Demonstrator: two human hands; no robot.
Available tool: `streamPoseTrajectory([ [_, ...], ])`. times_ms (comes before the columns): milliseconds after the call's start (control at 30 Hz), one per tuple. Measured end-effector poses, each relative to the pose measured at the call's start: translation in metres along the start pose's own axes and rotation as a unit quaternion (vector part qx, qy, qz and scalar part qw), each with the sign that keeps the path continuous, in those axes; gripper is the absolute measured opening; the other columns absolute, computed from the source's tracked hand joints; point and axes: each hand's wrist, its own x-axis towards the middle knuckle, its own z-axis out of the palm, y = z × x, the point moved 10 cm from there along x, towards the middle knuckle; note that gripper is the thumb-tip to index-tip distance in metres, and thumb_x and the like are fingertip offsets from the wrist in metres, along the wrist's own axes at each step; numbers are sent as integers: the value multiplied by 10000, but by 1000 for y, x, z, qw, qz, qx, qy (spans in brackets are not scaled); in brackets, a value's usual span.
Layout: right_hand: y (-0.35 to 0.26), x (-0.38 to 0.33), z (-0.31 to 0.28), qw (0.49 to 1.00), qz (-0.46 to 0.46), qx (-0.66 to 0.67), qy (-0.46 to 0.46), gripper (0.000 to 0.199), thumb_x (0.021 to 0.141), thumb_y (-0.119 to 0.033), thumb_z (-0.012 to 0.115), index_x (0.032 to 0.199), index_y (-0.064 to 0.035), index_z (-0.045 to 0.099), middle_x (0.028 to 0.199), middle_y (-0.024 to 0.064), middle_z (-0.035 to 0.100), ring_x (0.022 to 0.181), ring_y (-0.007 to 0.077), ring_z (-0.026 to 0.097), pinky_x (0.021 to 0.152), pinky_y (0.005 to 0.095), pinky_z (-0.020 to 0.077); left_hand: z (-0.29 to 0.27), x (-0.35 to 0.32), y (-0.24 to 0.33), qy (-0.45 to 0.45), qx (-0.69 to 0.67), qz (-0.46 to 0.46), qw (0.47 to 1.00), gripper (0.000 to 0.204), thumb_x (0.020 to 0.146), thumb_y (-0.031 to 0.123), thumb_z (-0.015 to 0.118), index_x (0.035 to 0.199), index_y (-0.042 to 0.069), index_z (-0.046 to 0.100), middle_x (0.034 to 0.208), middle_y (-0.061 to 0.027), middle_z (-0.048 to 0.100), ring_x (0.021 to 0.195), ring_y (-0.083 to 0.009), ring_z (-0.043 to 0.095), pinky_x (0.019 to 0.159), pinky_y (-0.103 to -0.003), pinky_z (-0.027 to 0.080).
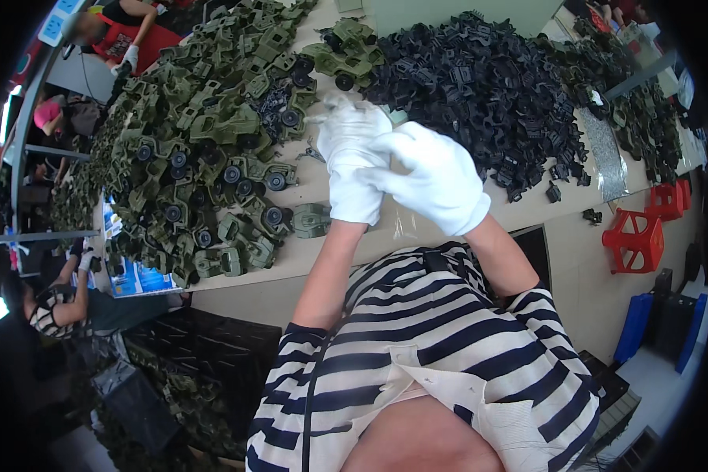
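Both my hands wear white gloves and meet above the table edge. My left hand [352,157] is raised with its fingers blurred, and my right hand [433,177] presses against it from the right. Whether anything lies between them is hidden by the gloves. Just left of my left wrist sits a loose green toy part [312,219]. A big heap of green toy vehicles with black wheels [212,149] covers the table's left side. A heap of black plastic parts [480,86] fills the right side.
The beige table [417,224] runs across the view. Red stools [637,240] and blue crates [636,326] stand on the floor at right. Other people work at the left [63,303] and far left corner [122,35]. A dark bin of green parts [173,377] sits below the table.
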Motion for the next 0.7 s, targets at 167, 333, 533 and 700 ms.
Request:
streamPoseTrajectory([
  [167, 14, -10, 25, 999, 27, -3, -20, 119, 840, -250, 680, 871, -142, 641, 811, 69, 595, 703, 274, 632, 608, 383, 502, -13, 5, 13, 129, 139, 61, 980, 440, 914, 166, 605, 1311, 1, 511, 1256, -151, 593, 1151, -247, 566, 1012, -342, 413],
  [333, 0, -12, 17, 992, -24, 126, 13, 79, 781, -146, 689, 839, -151, 635, 787, 58, 596, 688, 270, 624, 598, 372, 506, -14, 48, 25, 43, 440, -70, 894, 600, 917, 303, 601, 1404, -3, 431, 1422, -169, 460, 1275, -312, 475, 1110, -354, 313],
  [533, -47, -32, 31, 968, -148, 200, -38, 129, 786, -124, 721, 881, -124, 633, 774, 53, 586, 622, 257, 599, 556, 372, 475, -9, 42, 89, -10, 481, 106, 870, 474, 931, 324, 558, 1333, 82, 497, 1310, -118, 538, 1189, -286, 543, 977, -418, 389],
  [700, 4, -29, 0, 977, 52, 173, 111, 251, 771, -58, 791, 975, -60, 646, 815, 74, 605, 636, 199, 593, 567, 313, 471, -8, 40, 101, -19, 593, 196, 781, 318, 895, 245, 559, 1204, 186, 602, 1108, -70, 655, 1060, -231, 631, 743, -486, 495],
])
